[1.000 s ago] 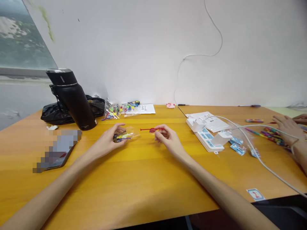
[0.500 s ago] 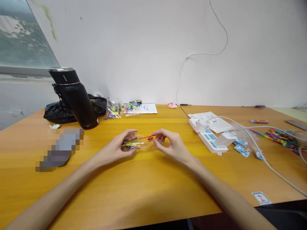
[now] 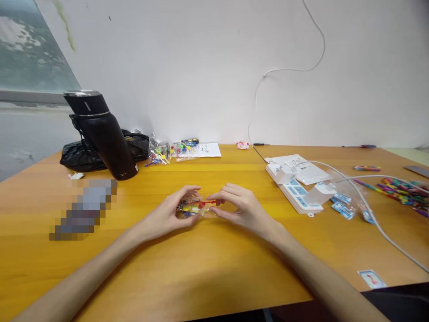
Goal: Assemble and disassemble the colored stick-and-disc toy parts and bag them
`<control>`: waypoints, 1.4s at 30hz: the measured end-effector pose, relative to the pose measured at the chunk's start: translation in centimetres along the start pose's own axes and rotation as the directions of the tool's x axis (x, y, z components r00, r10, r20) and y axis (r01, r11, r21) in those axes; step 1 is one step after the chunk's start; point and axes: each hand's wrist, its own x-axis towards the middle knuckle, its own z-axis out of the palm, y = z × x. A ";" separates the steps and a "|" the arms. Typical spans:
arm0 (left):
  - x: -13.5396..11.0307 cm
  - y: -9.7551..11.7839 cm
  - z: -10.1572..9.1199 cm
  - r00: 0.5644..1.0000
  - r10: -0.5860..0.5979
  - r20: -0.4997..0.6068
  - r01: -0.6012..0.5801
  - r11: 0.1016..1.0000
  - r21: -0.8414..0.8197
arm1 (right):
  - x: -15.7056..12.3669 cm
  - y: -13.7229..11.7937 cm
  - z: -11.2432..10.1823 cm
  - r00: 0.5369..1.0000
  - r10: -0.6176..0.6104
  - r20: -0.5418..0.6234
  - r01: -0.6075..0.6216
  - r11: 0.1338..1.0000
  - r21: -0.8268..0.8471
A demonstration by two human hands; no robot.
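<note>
My left hand (image 3: 169, 213) clasped round the clear bag (image 3: 191, 210), my right hand (image 3: 241, 208) pinching a red pick (image 3: 205, 203) against it.

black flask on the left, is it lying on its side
No, the black flask stands upright on the table, in front of a black bag.

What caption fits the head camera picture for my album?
Left hand holds a clear bag of coloured picks; right hand holds a red pick to it.
</note>
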 end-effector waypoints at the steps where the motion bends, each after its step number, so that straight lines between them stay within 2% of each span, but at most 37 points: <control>1: 0.0 0.1 0.1 1.000 0.003 0.001 -0.003 1.000 -0.015 | 0.0 -0.1 0.1 1.000 -0.004 0.001 0.004 1.000 0.001; 7: 0.0 0.3 0.6 1.000 0.006 0.013 -0.006 1.000 -0.016 | 0.0 -0.2 0.5 0.999 -0.033 0.040 0.035 0.998 -0.053; 12: -0.1 0.1 0.9 1.000 -0.014 -0.004 0.015 0.999 0.047 | -0.2 0.3 0.7 1.000 -0.010 0.008 0.011 0.998 -0.066; 15: -0.2 0.3 1.0 0.999 -0.017 0.027 0.016 0.999 0.047 | -0.4 0.5 1.1 1.000 -0.013 0.004 0.013 0.999 0.031; 19: 0.0 0.3 0.9 0.999 -0.035 0.022 0.035 0.999 -0.033 | -0.4 0.1 1.2 0.998 0.053 0.021 -0.056 0.968 0.243; 26: -0.2 0.4 0.7 0.996 -0.084 0.010 0.085 0.978 -0.191 | 0.3 -0.6 -0.2 0.975 0.222 -0.033 -0.203 0.936 0.288; 31: -0.3 0.6 0.7 0.995 -0.094 0.014 0.094 0.959 -0.268 | 0.2 0.0 -0.6 0.926 0.377 -0.023 -0.334 0.846 0.415; 35: 0.0 0.8 0.6 0.999 -0.029 -0.041 0.012 0.930 -0.367 | 0.3 0.3 -0.7 0.870 0.493 -0.001 -0.387 0.684 0.619; 38: 0.1 1.1 0.5 0.997 -0.044 -0.059 0.023 0.947 -0.320 | 0.5 0.5 -0.9 0.850 0.527 0.001 -0.372 0.600 0.708; 40: 0.2 1.3 0.4 0.996 -0.053 -0.073 0.032 0.967 -0.253 | 0.5 0.6 -1.1 0.860 0.510 -0.027 -0.352 0.631 0.691; 42: 0.2 1.5 0.3 0.995 -0.054 -0.081 0.035 0.975 -0.219 | 0.5 0.6 -1.3 0.894 0.444 -0.061 -0.317 0.723 0.614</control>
